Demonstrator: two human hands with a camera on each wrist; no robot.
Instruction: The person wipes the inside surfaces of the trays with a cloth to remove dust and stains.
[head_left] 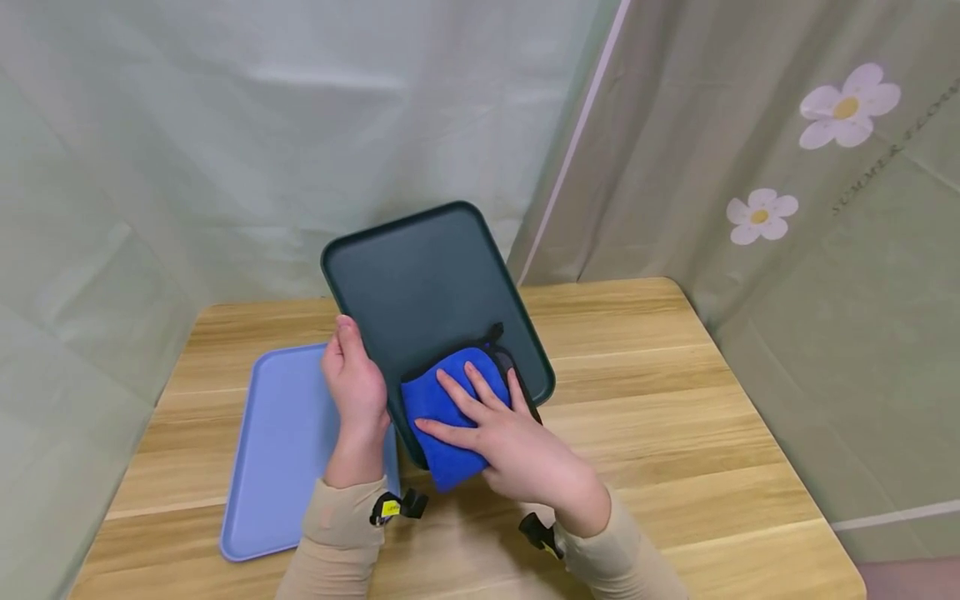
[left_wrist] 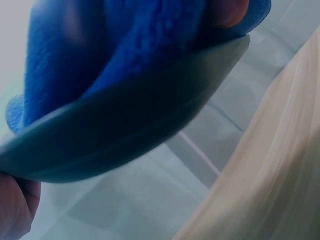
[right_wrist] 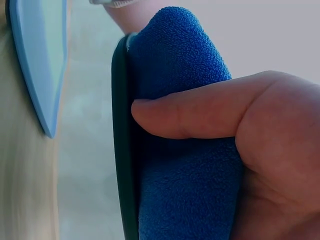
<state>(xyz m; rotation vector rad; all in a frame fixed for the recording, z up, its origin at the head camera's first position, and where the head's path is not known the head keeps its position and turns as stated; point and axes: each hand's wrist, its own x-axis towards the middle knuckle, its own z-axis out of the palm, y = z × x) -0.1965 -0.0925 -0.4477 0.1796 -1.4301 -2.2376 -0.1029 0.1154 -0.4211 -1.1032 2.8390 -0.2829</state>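
A dark green rectangular tray (head_left: 420, 275) is held up at a tilt above the table. My left hand (head_left: 356, 383) grips its left edge, thumb on the near side; part of that hand shows at the lower left of the left wrist view. A blue cloth (head_left: 446, 408) with dark edging covers the tray's lower part and hangs past its bottom rim. With fingers spread and straight, my right hand (head_left: 517, 442) presses the cloth against the tray. In the right wrist view its thumb (right_wrist: 185, 115) lies straight along the cloth.
A light blue tray (head_left: 277, 450) lies flat on the wooden table (head_left: 675, 417) at the left, partly under my left arm. Pale curtains (head_left: 300, 125) hang behind and beside the table, with printed flowers on the right.
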